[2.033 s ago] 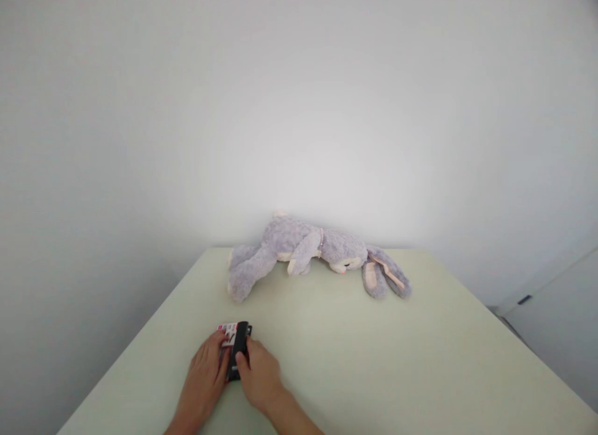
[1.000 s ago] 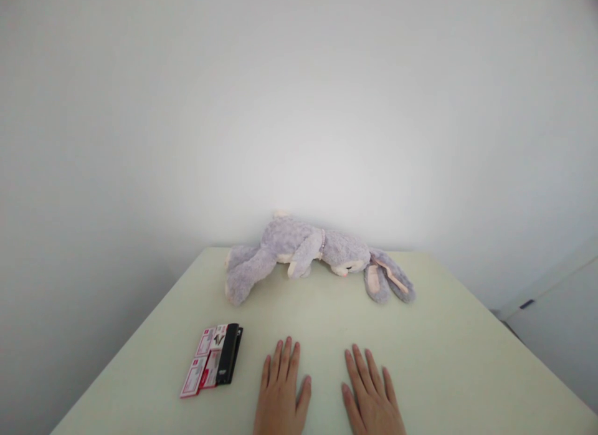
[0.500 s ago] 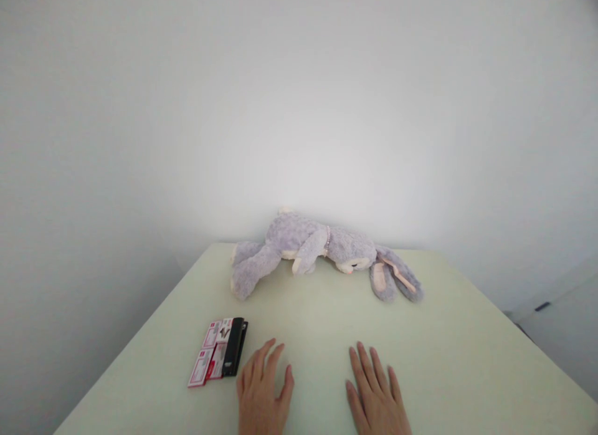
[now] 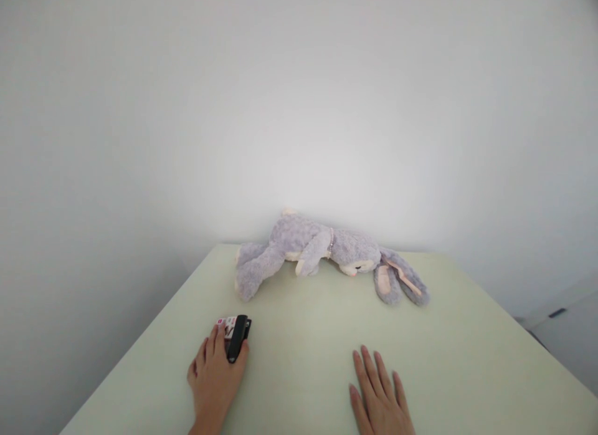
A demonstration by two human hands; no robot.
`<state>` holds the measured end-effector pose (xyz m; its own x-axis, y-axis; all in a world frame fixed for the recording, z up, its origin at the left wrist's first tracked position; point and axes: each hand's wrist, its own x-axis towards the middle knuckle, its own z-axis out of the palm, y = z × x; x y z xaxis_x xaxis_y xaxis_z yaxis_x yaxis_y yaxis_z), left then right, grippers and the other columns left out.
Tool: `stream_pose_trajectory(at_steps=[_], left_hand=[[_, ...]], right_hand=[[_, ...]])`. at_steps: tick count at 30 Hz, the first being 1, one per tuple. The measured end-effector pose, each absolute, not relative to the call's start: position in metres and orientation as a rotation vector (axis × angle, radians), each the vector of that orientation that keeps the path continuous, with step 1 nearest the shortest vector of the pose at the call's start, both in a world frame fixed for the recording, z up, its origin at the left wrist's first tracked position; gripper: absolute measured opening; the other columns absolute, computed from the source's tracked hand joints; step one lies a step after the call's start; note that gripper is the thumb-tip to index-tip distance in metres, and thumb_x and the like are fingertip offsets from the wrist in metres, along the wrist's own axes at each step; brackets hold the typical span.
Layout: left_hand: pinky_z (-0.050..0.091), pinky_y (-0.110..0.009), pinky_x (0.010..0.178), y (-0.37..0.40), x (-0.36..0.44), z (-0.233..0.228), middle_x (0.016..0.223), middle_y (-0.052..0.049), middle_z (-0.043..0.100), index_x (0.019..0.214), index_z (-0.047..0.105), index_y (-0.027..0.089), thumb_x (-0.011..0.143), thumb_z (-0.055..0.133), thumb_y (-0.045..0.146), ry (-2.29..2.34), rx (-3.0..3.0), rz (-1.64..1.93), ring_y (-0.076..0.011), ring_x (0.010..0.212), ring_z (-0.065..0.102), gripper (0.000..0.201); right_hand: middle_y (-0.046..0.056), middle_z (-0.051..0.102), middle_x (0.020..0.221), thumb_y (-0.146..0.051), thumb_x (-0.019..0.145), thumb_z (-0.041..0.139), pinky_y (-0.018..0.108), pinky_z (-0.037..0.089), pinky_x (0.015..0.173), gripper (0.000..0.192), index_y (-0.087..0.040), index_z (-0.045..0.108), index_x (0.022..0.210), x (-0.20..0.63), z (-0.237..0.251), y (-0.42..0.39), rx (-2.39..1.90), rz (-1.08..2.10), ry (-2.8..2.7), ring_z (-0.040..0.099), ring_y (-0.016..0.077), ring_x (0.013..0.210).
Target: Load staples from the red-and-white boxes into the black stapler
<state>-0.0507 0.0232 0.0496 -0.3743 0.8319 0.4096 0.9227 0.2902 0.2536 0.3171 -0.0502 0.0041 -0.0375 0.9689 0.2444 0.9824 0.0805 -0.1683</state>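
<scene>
On pale tabletop (image 4: 303,348), black stapler (image 4: 239,338), slim

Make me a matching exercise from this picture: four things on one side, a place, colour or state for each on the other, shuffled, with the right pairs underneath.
Things
1. Left hand
2. Right hand
3. Rabbit
4. Stapler

Places, colours, states
A. Lying at the far side of the table
B. Black
C. Partly covering a box
D. Palm down, holding nothing

Pairs: 1-C, 2-D, 3-A, 4-B
</scene>
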Motion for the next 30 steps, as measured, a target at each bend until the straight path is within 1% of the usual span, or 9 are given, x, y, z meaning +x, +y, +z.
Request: stream_pose_trajectory(at_steps=[3,7,10,13,15,18,20,26,30], left_hand=[[0.029,-0.058,0.116,0.029,-0.052,0.052,0.156,-0.012,0.047,0.157,0.029,0.024,0.097,0.044,0.050,-2.356,-1.644,-0.707,-0.0337,0.138,0.044,0.067],[0.011,-0.066,0.121,0.031,-0.055,0.055,0.147,-0.014,0.054,0.157,0.028,0.023,0.098,0.043,0.049,-2.364,-1.660,-0.758,-0.0330,0.144,0.038,0.066],[0.006,-0.067,0.122,0.023,-0.047,0.064,0.153,-0.016,0.048,0.156,0.029,0.020,0.099,0.040,0.048,-2.304,-1.638,-0.887,-0.0330,0.151,0.028,0.064],[0.011,-0.064,0.123,0.005,-0.023,0.070,0.161,-0.014,0.037,0.155,0.032,0.021,0.100,0.039,0.042,-2.175,-1.692,-1.071,-0.0318,0.153,0.024,0.059],[0.020,-0.060,0.123,-0.009,0.002,0.064,0.162,-0.011,0.036,0.155,0.033,0.024,0.099,0.044,0.036,-2.034,-1.916,-1.092,-0.0297,0.153,0.027,0.058],[0.033,-0.055,0.119,-0.023,0.040,0.041,0.163,-0.007,0.038,0.158,0.029,0.027,0.093,0.051,0.030,-1.785,-2.343,-0.845,-0.0274,0.150,0.035,0.069],[0.038,-0.055,0.115,-0.027,0.059,0.025,0.164,-0.007,0.037,0.160,0.025,0.027,0.090,0.055,0.032,-1.682,-2.443,-0.693,-0.0287,0.148,0.038,0.076],[0.036,-0.057,0.116,-0.027,0.072,0.015,0.167,-0.006,0.027,0.162,0.020,0.029,0.093,0.052,0.040,-1.631,-2.448,-0.513,-0.0313,0.152,0.031,0.077],[0.035,-0.054,0.116,-0.028,0.070,0.019,0.167,-0.005,0.027,0.162,0.018,0.029,0.093,0.053,0.042,-1.624,-2.456,-0.516,-0.0307,0.152,0.031,0.078]], right_hand=[[-0.001,0.028,0.164,-0.056,0.100,0.037,0.069,0.032,0.116,0.066,-0.039,0.012,0.159,0.318,0.004,-0.050,-1.950,-0.062,-2.064,0.031,0.0360,0.151],[-0.001,0.029,0.164,-0.055,0.100,0.037,0.068,0.033,0.116,0.066,-0.039,0.011,0.159,0.318,0.005,-0.051,-1.951,-0.066,-2.065,0.032,0.0356,0.150],[-0.001,0.029,0.164,-0.055,0.100,0.037,0.068,0.034,0.116,0.065,-0.039,0.013,0.159,0.317,0.005,-0.051,-1.946,-0.079,-2.067,0.033,0.0356,0.150],[-0.001,0.030,0.163,-0.055,0.100,0.037,0.067,0.033,0.116,0.065,-0.038,0.015,0.159,0.316,0.004,-0.050,-1.965,-0.101,-2.055,0.034,0.0359,0.149],[-0.001,0.029,0.163,-0.055,0.100,0.036,0.067,0.032,0.117,0.065,-0.037,0.015,0.159,0.314,0.006,-0.050,-1.988,-0.101,-2.061,0.033,0.0358,0.150],[-0.002,0.026,0.164,-0.055,0.101,0.034,0.067,0.030,0.118,0.065,-0.035,0.013,0.159,0.312,0.009,-0.050,-2.010,-0.079,-2.088,0.030,0.0348,0.151],[-0.002,0.025,0.164,-0.055,0.101,0.034,0.067,0.030,0.118,0.066,-0.035,0.012,0.159,0.311,0.012,-0.050,-2.014,-0.075,-2.095,0.029,0.0343,0.152],[-0.001,0.025,0.164,-0.053,0.100,0.036,0.068,0.028,0.118,0.065,-0.036,0.015,0.159,0.311,0.017,-0.052,-2.009,-0.066,-2.078,0.028,0.0356,0.152],[-0.001,0.023,0.165,-0.054,0.100,0.036,0.070,0.026,0.118,0.067,-0.036,0.012,0.159,0.310,0.021,-0.053,-2.008,-0.024,-2.078,0.025,0.0350,0.153]])
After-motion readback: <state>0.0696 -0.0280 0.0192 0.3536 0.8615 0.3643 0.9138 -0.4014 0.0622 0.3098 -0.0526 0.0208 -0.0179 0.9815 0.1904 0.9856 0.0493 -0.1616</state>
